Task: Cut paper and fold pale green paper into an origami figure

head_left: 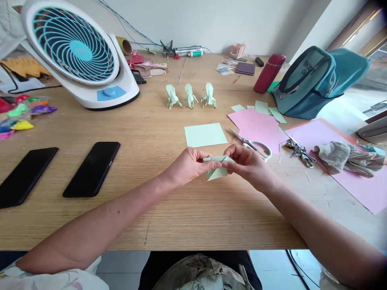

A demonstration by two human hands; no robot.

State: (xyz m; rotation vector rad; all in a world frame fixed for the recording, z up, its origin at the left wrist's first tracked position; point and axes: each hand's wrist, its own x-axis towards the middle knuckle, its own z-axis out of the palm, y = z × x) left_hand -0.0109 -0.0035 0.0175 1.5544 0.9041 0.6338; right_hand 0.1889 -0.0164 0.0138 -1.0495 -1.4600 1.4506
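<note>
Pale green folded paper (pixel 217 168), pink sheets (pixel 260 127), black phones (pixel 92 169), teal-grilled white fan (pixel 75 48), maroon bottle (pixel 269 73)

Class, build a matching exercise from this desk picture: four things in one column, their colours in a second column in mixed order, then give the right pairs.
Things:
1. folded paper held between left hand and right hand
2. two phones
3. bottle
4. large sheets under the scissors

Colours:
A. pink
B. black
C. pale green
D. dark red

Pairs: 1-C, 2-B, 3-D, 4-A
</note>
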